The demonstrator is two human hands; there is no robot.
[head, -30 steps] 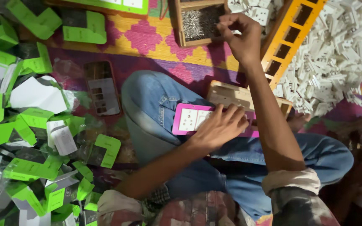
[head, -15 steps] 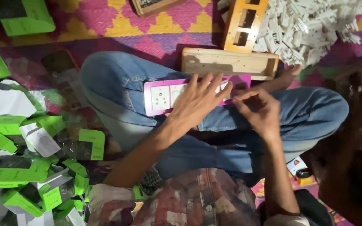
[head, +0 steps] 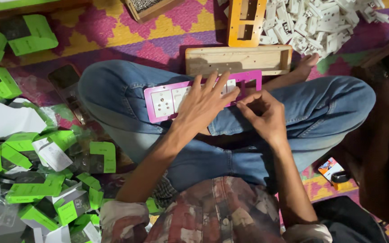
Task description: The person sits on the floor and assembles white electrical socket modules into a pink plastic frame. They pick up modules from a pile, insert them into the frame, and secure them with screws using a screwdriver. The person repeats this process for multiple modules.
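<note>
Pink frame [head: 158, 101]: a magenta plate with white socket pieces set in its openings, lying across your crossed legs, its far end reaching toward the wooden tray.
Left hand [head: 203, 105]: you have it spread flat on the pink frame, fingers open and pressing down on the white pieces; it grips nothing.
Right hand [head: 264, 114]: your fingers are curled and pinched together at the frame's near edge, just beside your left fingertips; whether a small part sits in the pinch cannot be told.
Wooden tray [head: 237, 59]: a shallow pale box on the floor just beyond your knees, touching the frame's far edge.
Orange frame [head: 247, 20]: an orange plate with rectangular openings, lying past the wooden tray.
White parts [head: 320, 24]: a loose heap of white plastic pieces to the right of the orange frame.
Green boxes [head: 46, 148]: many green and white cartons and clear bags piled on your left.
Mat [head: 113, 36]: you sit on a woven floor mat in a pink, yellow and purple pattern.
Light: the right side of the room is dim.
</note>
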